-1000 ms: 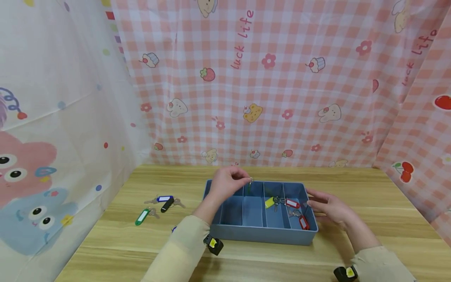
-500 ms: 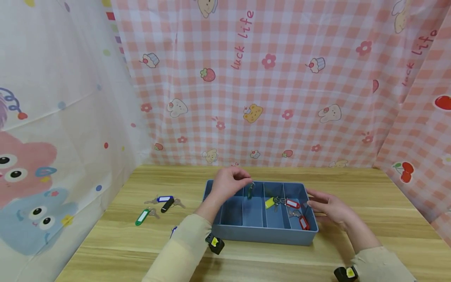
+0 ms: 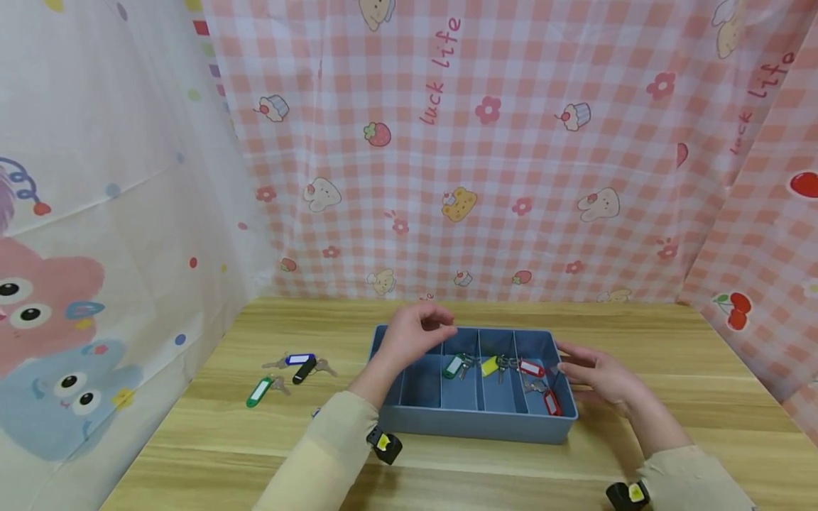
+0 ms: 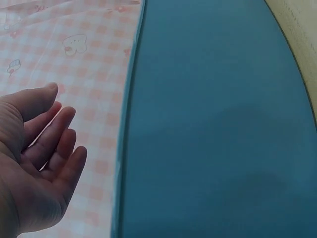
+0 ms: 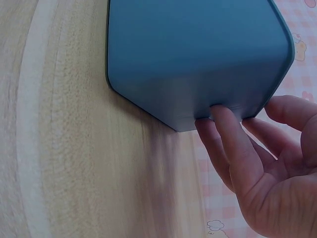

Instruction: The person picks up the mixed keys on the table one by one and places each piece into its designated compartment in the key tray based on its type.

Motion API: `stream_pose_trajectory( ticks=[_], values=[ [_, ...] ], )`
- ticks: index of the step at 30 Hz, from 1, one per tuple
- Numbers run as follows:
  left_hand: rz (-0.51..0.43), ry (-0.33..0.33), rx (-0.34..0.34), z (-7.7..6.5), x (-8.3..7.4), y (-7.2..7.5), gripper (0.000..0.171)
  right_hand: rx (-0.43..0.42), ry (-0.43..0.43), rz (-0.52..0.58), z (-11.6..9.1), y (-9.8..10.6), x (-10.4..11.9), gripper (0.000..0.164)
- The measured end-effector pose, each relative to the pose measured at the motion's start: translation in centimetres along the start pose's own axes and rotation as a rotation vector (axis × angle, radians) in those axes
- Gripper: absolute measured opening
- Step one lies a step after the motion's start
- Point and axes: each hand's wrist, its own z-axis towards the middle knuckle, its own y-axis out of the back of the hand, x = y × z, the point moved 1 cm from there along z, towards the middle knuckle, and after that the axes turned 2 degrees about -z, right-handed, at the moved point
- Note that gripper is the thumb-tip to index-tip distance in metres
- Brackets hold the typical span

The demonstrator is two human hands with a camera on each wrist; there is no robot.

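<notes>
My left hand [image 3: 412, 337] hovers over the back of a blue-grey divided box [image 3: 473, 424], holding nothing. In the left wrist view its fingers [image 4: 57, 131] are loosely bent, apart from the thumb. Beneath it, a key with a green tag [image 3: 454, 366] lies in the middle compartment. A key with a yellow tag [image 3: 489, 365] lies one compartment to the right. Two keys with red tags, one red tag [image 3: 531, 368] behind the other [image 3: 552, 403], are in the rightmost compartment. My right hand [image 3: 597, 376] touches the box's right end with extended fingers; the right wrist view shows fingertips [image 5: 220, 111] against that wall.
Left of the box on the wooden table [image 3: 211, 426] lie keys with a blue tag [image 3: 300, 360], a black tag [image 3: 304, 370] and a green tag [image 3: 259, 392]. Another blue tag [image 3: 316, 412] is mostly hidden by my left sleeve. A checked curtain [image 3: 447, 234] hangs behind the table.
The green-tagged key has left my left fingers and now lies in the middle compartment. My left fingers have parted. The right hand and box have stayed in place.
</notes>
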Motion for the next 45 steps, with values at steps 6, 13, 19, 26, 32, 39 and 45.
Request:
stream_pose_trajectory(
  ticks=[6, 13, 19, 26, 32, 39, 45],
  values=[
    [-0.014, -0.014, 0.044, -0.5, -0.5, 0.1, 0.023, -0.001, -0.003, 0.011, 0.0, 0.1, -0.1, 0.068],
    [-0.018, -0.065, 0.087, -1.0, -0.7, 0.1, 0.031, 0.000, -0.004, 0.018, 0.0, 0.0, 0.0, 0.067],
    [0.031, -0.135, 0.095, -1.5, -0.6, 0.4, 0.036, -0.001, -0.006, 0.015, 0.0, 0.0, 0.0, 0.067],
    [0.131, -0.257, 0.065, -2.1, -0.2, 0.8, 0.038, 0.000, -0.006, 0.014, 0.0, 0.0, 0.0, 0.067],
    [0.159, -0.288, 0.046, -2.7, 0.0, 1.2, 0.040, 0.002, -0.006, 0.016, 0.0, 0.0, 0.1, 0.067],
    [0.194, -0.351, -0.010, -3.4, 0.2, 1.7, 0.042, -0.001, -0.010, 0.011, 0.0, 0.0, 0.1, 0.067],
    [0.241, -0.417, -0.048, -3.9, 0.3, 2.4, 0.045, -0.010, -0.016, 0.013, 0.0, 0.0, 0.1, 0.067]
  ],
)
